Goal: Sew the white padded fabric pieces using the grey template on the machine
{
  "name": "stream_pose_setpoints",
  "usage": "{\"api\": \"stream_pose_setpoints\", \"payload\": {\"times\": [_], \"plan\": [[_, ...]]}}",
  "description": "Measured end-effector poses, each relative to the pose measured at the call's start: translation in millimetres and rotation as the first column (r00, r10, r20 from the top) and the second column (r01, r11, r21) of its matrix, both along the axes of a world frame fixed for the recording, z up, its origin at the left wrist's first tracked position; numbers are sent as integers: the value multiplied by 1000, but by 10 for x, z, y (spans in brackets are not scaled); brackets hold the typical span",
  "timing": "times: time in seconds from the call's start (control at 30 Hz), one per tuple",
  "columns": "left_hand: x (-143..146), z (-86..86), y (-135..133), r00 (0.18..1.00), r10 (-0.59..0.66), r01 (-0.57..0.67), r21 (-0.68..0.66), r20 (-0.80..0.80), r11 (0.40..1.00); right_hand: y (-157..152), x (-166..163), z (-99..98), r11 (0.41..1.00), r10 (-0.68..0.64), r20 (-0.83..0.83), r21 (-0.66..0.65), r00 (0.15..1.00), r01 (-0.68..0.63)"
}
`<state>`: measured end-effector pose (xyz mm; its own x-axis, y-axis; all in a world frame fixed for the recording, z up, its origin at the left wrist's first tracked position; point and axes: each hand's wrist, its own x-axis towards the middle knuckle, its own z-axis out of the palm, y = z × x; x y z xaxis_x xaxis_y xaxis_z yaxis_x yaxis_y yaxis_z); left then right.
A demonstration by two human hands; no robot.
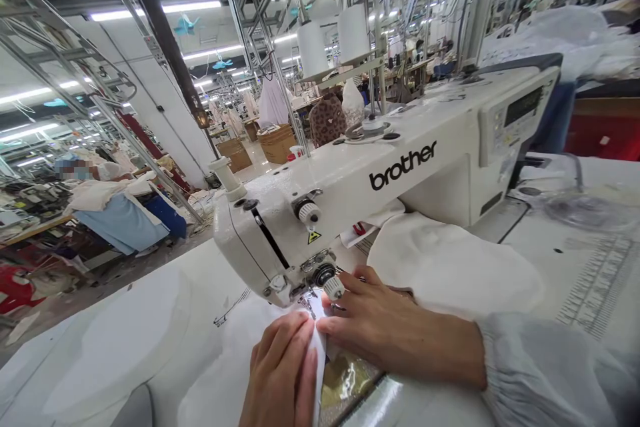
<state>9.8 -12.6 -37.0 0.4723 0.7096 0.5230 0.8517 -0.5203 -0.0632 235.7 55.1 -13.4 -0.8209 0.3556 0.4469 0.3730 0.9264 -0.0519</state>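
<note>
A white sewing machine (345, 167) with "brother" on its arm stands over white fabric (225, 353). Close in front of the lit presser foot (311, 305), my left hand (283, 367) is closed on the fabric, its fingertips pinching a folded edge. My right hand (380, 323) reaches in from the right, thumb and fingers at the same fabric beside the foot. Its fingers are partly hidden behind the tension knob (334, 288), so I cannot tell how firmly they hold. More white fabric (450, 260) lies beneath the machine arm.
Printed ruler markings (597, 280) run along the table's right side, near a clear round plastic piece (590, 207). White thread cones (313, 50) stand behind the machine. A person (80, 170) is far left, beside heaped garments (120, 213). Cardboard boxes (276, 143) stand on the floor.
</note>
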Motion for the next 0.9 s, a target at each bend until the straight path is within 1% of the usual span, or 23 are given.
{"api": "stream_pose_setpoints", "payload": {"times": [0.07, 0.13, 0.3, 0.4, 0.47, 0.53, 0.57, 0.6, 0.67, 0.7, 0.73, 0.8, 0.9], "plan": [[26, -44, -5, 1000, 11, -11, 12, 2, 1000, 4, 0, -13, 1000, 1, -1, -2, 1000, -1], [72, -103, -18, 998, 50, -51, 23, 38, 998, 7, 1, -26, 1000, -14, 4, -6, 1000, 14], [201, -271, -55, 952, 198, -216, 55, 235, 975, 6, -2, -38, 1000, -29, 8, -2, 1000, 29], [243, -303, -70, 966, 185, -195, 38, 182, 980, 8, -11, -43, 999, -37, 17, 3, 999, 37], [252, -284, -76, 962, 226, -232, 23, 153, 972, 9, -14, -47, 999, -45, 17, 8, 999, 45], [229, -232, -76, 943, 297, -301, 2, 151, 954, 4, -8, -45, 999, -39, 6, 6, 999, 39], [200, -194, -72, 943, 302, -303, -13, 140, 953, -1, -2, -38, 1000, -25, -2, 0, 1000, 25], [161, -149, -68, 960, 261, -258, -42, 106, 965, -9, 6, -25, 1000, -5, -6, -14, 1000, 5], [69, -58, -61, 990, 134, -128, -116, 39, 985, -32, 24, 12, 997, 43, 12, -64, 999, -42], [27, -22, -63, 996, 91, -87, -153, 23, 984, -44, 32, 34, 994, 66, 26, -91, 997, -63], [-6, 3, -69, 996, 86, -80, -163, 28, 983, -56, 38, 54, 991, 79, 41, -116, 996, -74], [-34, 11, -94, 990, 129, -121, -140, 53, 983, -72, 42, 82, 987, 81, 58, -143, 995, -72], [12, -52, -140, 984, 172, -169, -57, 47, 984, -74, 30, 74, 988, 73, 46, -139, 996, -66]]}}
